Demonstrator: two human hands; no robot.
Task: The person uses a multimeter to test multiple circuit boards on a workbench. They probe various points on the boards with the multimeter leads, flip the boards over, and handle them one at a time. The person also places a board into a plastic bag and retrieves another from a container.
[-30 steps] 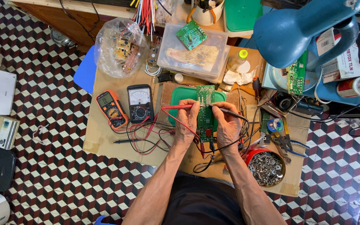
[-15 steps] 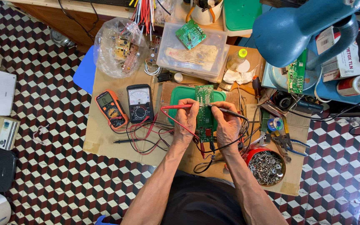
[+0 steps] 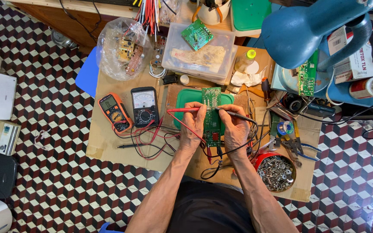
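Note:
A long green circuit board [image 3: 212, 113] lies on a green plastic lid [image 3: 182, 99] in the middle of the cardboard-covered table. My left hand [image 3: 191, 127] grips a red test probe [image 3: 182, 110] whose tip touches the board. My right hand [image 3: 235, 129] grips a black test probe [image 3: 238, 115], its tip also on the board. Red and black leads [image 3: 152, 136] run left to a black analogue multimeter [image 3: 144, 106]; an orange digital multimeter [image 3: 114, 112] lies beside it.
A red tin of screws [image 3: 276, 171] sits at right, pliers [image 3: 294, 149] above it. Behind are a clear box [image 3: 199, 58] with a small green board, a plastic bag of parts [image 3: 121, 47], a blue lamp head [image 3: 303, 30] and a loose black probe [image 3: 128, 146].

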